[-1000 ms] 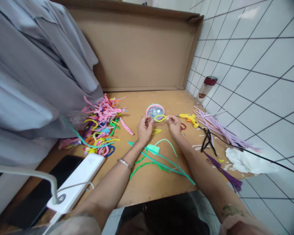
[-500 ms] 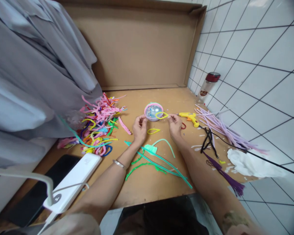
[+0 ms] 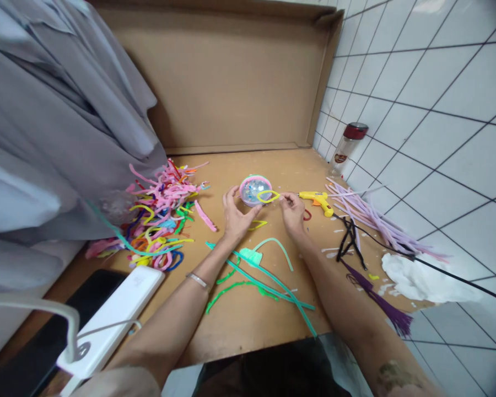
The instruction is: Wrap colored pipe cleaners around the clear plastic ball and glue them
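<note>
fingertips of the right hand [image 3: 292,214] pinch the pointed end of a thin yellow loop [image 3: 268,202], which juts out to that hand's left and overlaps the near right part of a round pink-rimmed dish [image 3: 250,187] in view. the left hand [image 3: 236,218] is spread wide, thumb stretched toward the dish's near edge and fingers raised at its left side; whether they press on it cannot be told. both forearms reach forward over the surface [image 3: 225,342] and slant inward, a silvery bracelet [image 3: 197,280] on the left wrist. a second yellow loop [image 3: 261,222] lies just right of the left hand, partly hidden by it. between the forearms, nearer the body than the hands, turquoise stems [image 3: 293,298] cross. just right of the right hand sit a small red loop [image 3: 307,215] and a yellow glue gun [image 3: 319,202], nozzle pointing toward the hand. a tangled pile of colourful fuzzy stems [image 3: 165,207] lies well left of the left hand.
</note>
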Motion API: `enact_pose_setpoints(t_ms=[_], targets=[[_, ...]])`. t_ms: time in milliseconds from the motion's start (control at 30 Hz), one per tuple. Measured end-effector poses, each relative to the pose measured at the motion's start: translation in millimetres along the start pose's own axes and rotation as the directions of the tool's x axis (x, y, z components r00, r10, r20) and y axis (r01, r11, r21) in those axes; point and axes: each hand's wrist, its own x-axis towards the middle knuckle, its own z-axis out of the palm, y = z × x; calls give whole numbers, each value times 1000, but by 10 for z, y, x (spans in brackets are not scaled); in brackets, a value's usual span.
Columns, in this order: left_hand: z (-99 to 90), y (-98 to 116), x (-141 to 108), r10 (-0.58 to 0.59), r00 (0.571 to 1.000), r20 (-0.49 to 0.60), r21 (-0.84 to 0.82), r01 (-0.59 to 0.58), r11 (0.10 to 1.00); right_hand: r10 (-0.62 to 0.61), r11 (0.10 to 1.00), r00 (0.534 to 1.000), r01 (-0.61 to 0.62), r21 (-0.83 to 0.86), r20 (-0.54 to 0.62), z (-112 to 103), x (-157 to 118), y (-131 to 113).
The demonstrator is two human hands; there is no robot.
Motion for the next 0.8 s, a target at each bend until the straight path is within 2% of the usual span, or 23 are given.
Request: enact_pose_setpoints(t_ms=[167,367,467,600,800], targets=[[3,-10,100,-48,998,45,-4,48,999,-103,995,994,103,-6,-19,-3,143,49],[116,-6,185,-150,986,76,23,149,989,-137,990,991,137,47,-1,143,417,114],[179,-23,163,-131,989,73,47,128,991,-128,989,991,130,74,-30,184,425,199],[229,-94,128,-70,994,82,61,65,996,-122,992,992,123,25,-26,151,372,293],[247,-198,154,-43,992,115,51,37,998,-112,993,989,115,-28,95,177,311,282]])
